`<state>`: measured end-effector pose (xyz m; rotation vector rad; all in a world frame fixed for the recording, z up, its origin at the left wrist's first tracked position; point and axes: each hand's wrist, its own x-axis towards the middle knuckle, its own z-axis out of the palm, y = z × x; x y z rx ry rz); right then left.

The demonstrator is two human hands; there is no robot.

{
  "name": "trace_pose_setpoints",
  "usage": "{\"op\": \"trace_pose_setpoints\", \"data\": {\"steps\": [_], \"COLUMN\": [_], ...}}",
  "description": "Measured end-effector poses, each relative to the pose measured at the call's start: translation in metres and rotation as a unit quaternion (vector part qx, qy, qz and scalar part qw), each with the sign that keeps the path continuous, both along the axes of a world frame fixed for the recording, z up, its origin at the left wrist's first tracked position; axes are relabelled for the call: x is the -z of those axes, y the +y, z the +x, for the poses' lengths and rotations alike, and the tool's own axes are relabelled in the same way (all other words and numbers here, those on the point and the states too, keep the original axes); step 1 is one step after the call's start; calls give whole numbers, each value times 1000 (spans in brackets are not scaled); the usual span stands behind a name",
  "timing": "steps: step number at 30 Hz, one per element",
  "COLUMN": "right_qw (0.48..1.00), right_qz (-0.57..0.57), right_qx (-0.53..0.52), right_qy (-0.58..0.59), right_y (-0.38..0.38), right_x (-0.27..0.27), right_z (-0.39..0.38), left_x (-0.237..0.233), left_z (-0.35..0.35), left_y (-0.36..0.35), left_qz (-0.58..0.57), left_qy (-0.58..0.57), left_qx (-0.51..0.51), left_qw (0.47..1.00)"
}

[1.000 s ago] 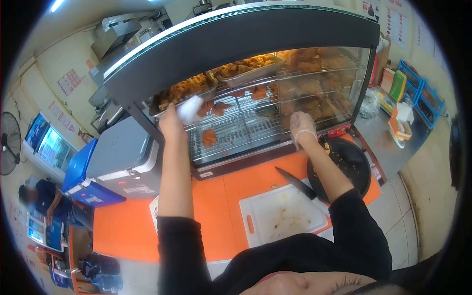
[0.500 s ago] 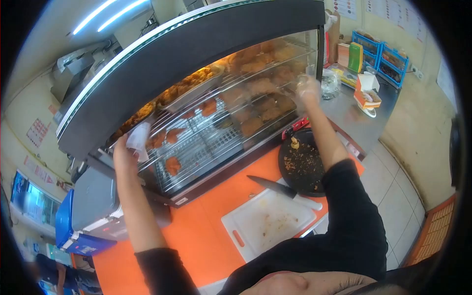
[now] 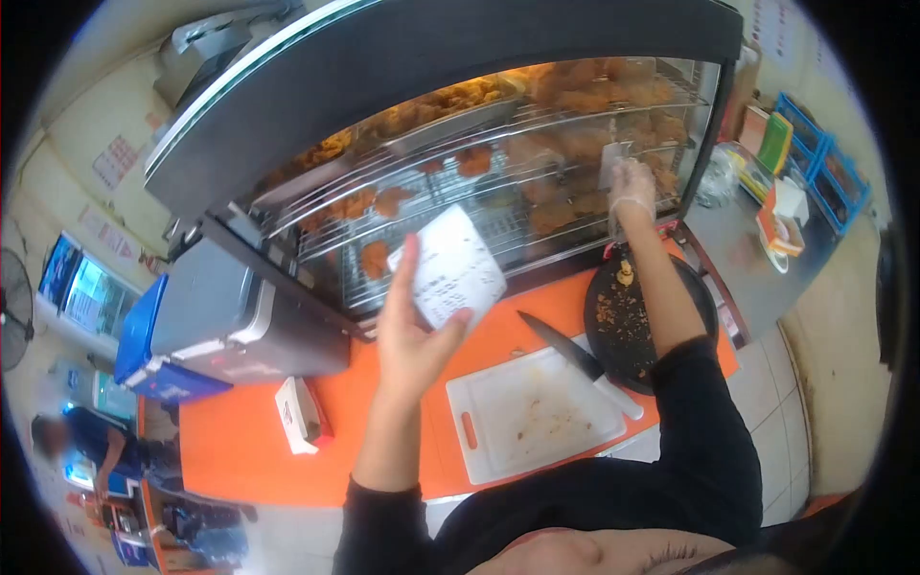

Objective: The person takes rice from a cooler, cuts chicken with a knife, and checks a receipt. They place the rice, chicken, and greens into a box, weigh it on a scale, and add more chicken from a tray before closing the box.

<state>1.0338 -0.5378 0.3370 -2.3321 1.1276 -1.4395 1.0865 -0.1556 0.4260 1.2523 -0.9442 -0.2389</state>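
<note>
1 head view, forward-down, counter close

Knife point(image 3: 575, 362) on cutting board point(image 3: 532, 414)

Left hand point(image 3: 412, 335) has come down from the upper left corner of the cabinet point(image 3: 431, 57) and is now level with the lower racks, above the tabletop point(image 3: 249, 450). Slip point(image 3: 446, 268), bunched at the rack edge before, is now pinched flat, print toward camera.

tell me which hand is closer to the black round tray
Right. The right hand is just beyond the black round tray; the left hand holds a paper slip well left of it.
</note>
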Motion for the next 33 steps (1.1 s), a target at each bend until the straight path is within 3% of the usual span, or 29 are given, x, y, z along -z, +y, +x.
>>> {"op": "trace_pose_setpoints", "data": {"steps": [3,6,11,13,16,18,20,21,23,25,29,31,33], "right_qw": [996,995,973,955,939,930,902,908,846,853,869,859,880], "right_qz": [-70,9,1,69,113,68,167,160,408,481,489,510,463], "right_qx": [-44,-103,-229,-278,-307,-346,-381,-369,-272,-165,-64,-37,-59], "right_qy": [15,7,-14,81,105,107,111,120,207,119,37,6,90], "right_y": [60,122,162,164,134,105,55,17,-25,-84,-158,-199,-243], "right_x": [0,-10,-2,-20,-14,8,65,123,129,200,129,95,81], "right_z": [36,56,71,35,-76,-190,-306,-365,-480,-604,-729,-742,-725], "left_x": [12,20,26,27,29,36,50,59,79,94,104,101,100], "left_z": [-1,-10,-45,-66,-114,-155,-202,-228,-287,-347,-426,-445,-449], "left_y": [13,28,29,17,-18,-54,-100,-128,-188,-252,-365,-403,-428], "left_qz": [-5,-8,21,25,26,22,25,18,3,11,21,29,43], "left_qy": [-17,11,-5,1,25,43,60,66,81,104,129,119,126], "left_qx": [6,27,-10,-11,7,35,61,73,90,117,198,214,179], "left_qw": [1000,1000,1000,1000,999,998,996,995,993,988,971,969,975]}}
